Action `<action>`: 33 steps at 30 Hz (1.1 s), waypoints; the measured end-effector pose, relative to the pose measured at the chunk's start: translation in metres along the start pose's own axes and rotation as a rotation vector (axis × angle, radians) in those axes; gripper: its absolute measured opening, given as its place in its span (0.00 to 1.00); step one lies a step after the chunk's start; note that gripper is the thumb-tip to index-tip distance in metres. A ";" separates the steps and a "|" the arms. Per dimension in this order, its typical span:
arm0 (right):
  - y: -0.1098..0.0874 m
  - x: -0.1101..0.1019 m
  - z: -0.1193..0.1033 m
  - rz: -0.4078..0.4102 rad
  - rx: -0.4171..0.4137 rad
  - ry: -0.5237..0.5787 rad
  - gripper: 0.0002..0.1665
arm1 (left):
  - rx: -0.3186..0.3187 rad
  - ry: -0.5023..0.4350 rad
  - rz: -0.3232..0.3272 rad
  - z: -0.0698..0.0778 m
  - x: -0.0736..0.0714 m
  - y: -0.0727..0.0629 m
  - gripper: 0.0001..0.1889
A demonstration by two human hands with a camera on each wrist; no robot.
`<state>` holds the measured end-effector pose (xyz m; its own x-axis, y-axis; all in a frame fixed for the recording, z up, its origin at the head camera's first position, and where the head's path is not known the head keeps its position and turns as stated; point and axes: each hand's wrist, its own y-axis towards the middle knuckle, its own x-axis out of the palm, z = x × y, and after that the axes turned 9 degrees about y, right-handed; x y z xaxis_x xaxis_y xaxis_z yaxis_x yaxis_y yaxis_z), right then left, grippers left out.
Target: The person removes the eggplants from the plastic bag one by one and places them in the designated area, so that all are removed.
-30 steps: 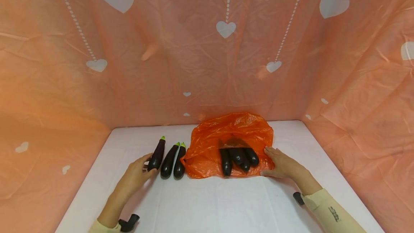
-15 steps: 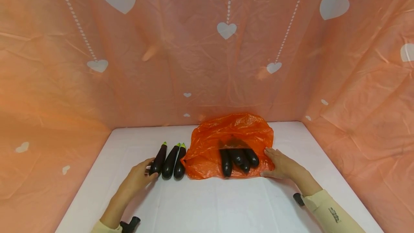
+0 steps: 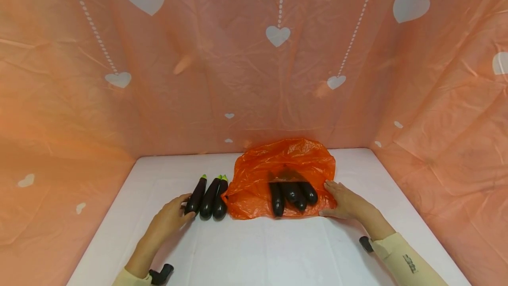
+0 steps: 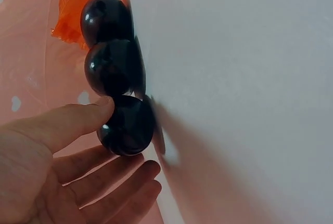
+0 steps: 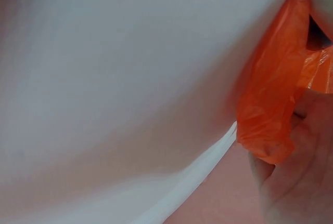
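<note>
The leftmost aubergine [image 3: 197,195] is being gripped by the left hand [image 3: 170,215], its blunt end being held between thumb and fingers. The thumb is being laid on the near side; the remaining fingers are being partly masked by the aubergine in the head view. The left forearm is being extended from seven o'clock, its sleeve [image 3: 132,278] being cut off by the lower border.

The gripped aubergine is being kept at the hand's two o'clock, green stem pointing to one. Just beside it, at three o'clock, two loose aubergines [image 3: 209,198] are being seen lying on the white table [image 3: 293,250].

Further toward three o'clock, an orange bag [image 3: 285,151] is being touched along its right edge by the right hand [image 3: 345,200], that forearm being angled in from five o'clock. Whether the film is being pinched cannot be told, the fingers being largely screened by it in the right wrist view.

Inside the bag mouth, several aubergines [image 3: 276,202] are being shown by their blunt ends toward six o'clock; their upper parts are being dimmed by the film, and their overlap is making an exact count uncertain.
</note>
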<state>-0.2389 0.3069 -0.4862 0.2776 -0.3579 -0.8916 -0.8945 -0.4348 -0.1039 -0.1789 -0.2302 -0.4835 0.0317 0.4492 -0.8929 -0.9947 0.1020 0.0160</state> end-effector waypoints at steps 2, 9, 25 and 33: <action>0.000 -0.001 0.000 -0.002 0.004 0.003 0.63 | -0.001 0.005 0.001 0.001 -0.002 0.000 0.32; -0.001 0.000 -0.001 0.003 -0.007 -0.008 0.62 | -0.009 0.062 0.011 0.005 -0.007 -0.002 0.32; -0.001 0.000 -0.001 0.001 0.006 -0.010 0.62 | 0.027 0.116 0.092 0.034 -0.016 -0.012 0.30; -0.001 0.001 0.000 0.001 0.003 -0.006 0.62 | 0.065 0.121 0.107 0.053 -0.013 -0.013 0.29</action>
<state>-0.2379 0.3070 -0.4866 0.2746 -0.3534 -0.8943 -0.8958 -0.4321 -0.1043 -0.1616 -0.1905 -0.4484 -0.0905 0.3505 -0.9322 -0.9830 0.1184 0.1400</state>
